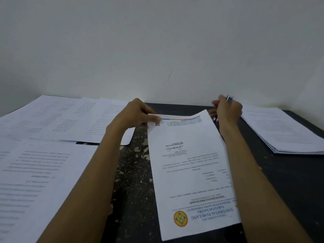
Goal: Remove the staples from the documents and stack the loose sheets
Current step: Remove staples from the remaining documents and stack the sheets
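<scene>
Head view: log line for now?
left hand pinches letterhead document far edge | right hand grips small tool | spread papers left | stack right

The dark, worn table [133, 172] bore a letterhead document [189, 172] at its centre and overlapping printed sheets [52, 120] on the left. What looked like a stacked pile [284, 130] lay apart on the right.

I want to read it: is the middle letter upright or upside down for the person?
Upside down: the letter has its letterhead at the near edge, its text inverted.
</scene>
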